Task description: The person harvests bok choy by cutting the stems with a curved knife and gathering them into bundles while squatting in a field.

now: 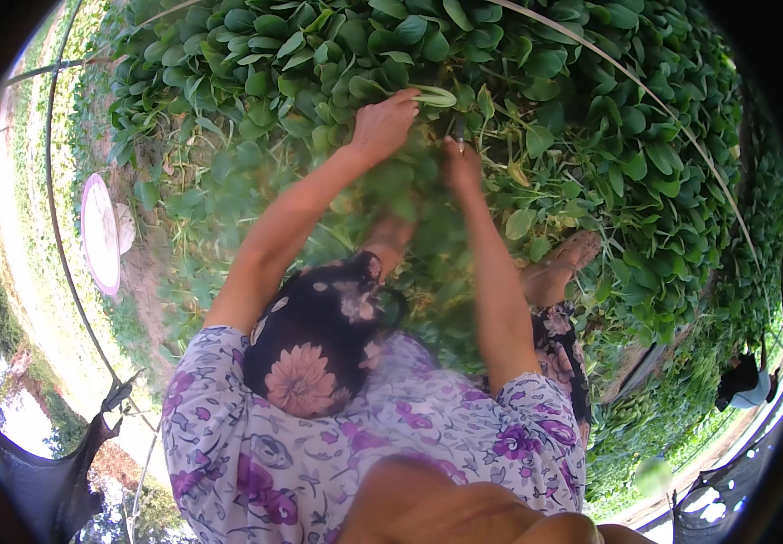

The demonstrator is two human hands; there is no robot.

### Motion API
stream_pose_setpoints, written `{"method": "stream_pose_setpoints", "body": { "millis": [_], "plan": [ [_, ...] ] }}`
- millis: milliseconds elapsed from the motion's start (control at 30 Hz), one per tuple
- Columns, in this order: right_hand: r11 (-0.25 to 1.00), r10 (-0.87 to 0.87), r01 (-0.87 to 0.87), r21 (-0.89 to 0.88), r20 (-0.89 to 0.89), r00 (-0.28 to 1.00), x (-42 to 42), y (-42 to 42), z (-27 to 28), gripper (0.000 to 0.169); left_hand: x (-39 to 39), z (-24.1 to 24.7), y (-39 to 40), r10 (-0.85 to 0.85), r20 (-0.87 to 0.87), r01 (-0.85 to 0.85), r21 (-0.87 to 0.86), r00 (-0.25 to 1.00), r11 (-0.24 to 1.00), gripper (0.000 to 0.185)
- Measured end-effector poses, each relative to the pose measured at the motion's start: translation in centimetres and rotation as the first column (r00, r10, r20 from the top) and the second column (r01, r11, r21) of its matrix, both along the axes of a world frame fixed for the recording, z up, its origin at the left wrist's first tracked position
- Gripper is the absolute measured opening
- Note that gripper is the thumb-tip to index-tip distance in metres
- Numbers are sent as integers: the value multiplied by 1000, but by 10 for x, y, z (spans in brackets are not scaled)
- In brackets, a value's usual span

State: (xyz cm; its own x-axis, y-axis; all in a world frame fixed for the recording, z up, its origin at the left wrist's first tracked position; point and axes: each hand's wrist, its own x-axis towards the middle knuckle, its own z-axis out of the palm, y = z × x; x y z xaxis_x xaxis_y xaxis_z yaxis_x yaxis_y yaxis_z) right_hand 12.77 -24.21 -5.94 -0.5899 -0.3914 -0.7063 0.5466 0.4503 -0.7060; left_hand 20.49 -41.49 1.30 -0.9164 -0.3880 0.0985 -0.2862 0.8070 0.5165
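My left hand [383, 128] grips a leafy green plant, its pale green stalks [436, 96] sticking out to the right of my fingers. The plant's leaves merge with the dense bed of leafy greens [337, 51] behind it. Just to the right and a little nearer to me, my right hand [463, 166] is closed around a small knife [460, 129]. Its dark blade points away from me, toward the low stems. The knife's handle is mostly hidden in my fist.
Dense greens [626, 170] stand on the right. Low, partly yellowed leaves and stems lie around my sandalled foot [568, 258]. A round pink-rimmed basin or lid [100, 234] is at the left by bare soil. Thin hoops [643, 85] arch over the bed. Another person [748, 384] is far right.
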Motion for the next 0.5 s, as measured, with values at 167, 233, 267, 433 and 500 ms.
{"method": "stream_pose_setpoints", "body": {
  "millis": [167, 233, 267, 433, 500],
  "plan": [
    [592, -377, 545, -594, 393, 839, -6, 42, 75, 29, 14, 42, 67, -223, -228, 253, 112, 948, 961, 18],
    [594, -392, 530, -605, 358, 847, -11, 57, 92, 23, 17, 44, 84, -298, -241, 331, 110, 924, 937, 21],
    [587, -393, 537, -605, 366, 843, -12, 62, 95, 22, 19, 45, 88, -323, -265, 364, 122, 908, 923, 22],
    [482, -439, 583, -654, 395, 807, -17, 89, 82, 16, 22, 73, 109, -562, -298, 576, -47, 772, 816, 34],
    [504, -557, 625, -596, 329, 763, -9, 86, 78, 15, 20, 77, 115, -612, -267, 607, -109, 745, 787, 44]
  ]
}}
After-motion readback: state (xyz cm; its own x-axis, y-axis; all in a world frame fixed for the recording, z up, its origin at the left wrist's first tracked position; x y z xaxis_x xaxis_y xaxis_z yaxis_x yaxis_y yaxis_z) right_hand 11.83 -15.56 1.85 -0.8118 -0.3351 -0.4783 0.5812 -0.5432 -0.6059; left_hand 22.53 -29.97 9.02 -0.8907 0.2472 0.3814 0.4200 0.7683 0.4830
